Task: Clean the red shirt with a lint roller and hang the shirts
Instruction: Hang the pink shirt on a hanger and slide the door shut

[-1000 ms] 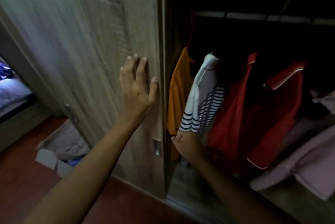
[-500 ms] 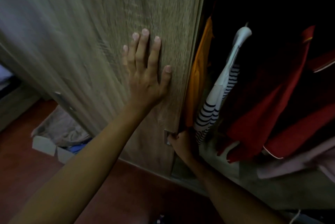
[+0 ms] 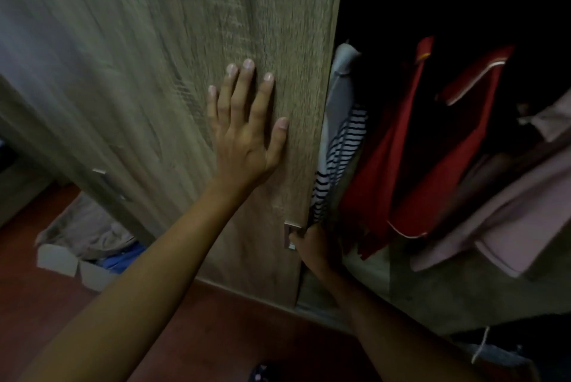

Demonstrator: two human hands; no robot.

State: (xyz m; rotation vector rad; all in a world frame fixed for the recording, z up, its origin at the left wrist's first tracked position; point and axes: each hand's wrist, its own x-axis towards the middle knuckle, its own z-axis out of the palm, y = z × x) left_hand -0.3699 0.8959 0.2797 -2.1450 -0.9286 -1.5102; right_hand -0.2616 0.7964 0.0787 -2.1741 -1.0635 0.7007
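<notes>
Inside the dark wardrobe hang a red shirt (image 3: 389, 165) with white piping and, left of it, a white shirt with navy stripes (image 3: 340, 140). The wooden sliding door (image 3: 173, 51) covers the wardrobe's left part and hides the orange shirt. My left hand (image 3: 247, 131) lies flat on the door, fingers spread, holding nothing. My right hand (image 3: 312, 245) grips the door's edge beside its small metal handle (image 3: 290, 235), just under the striped shirt's hem.
Pale pink folded clothes (image 3: 506, 221) are piled at the right inside the wardrobe. A white box with grey and blue cloth (image 3: 83, 242) stands on the red-brown floor (image 3: 216, 335) at the left. A second door handle (image 3: 102, 174) shows further left.
The sliding door has travelled right, narrowing the opening and covering the orange shirt. Both hands moved right with it; my right hand went from the striped shirt's hem to the door edge.
</notes>
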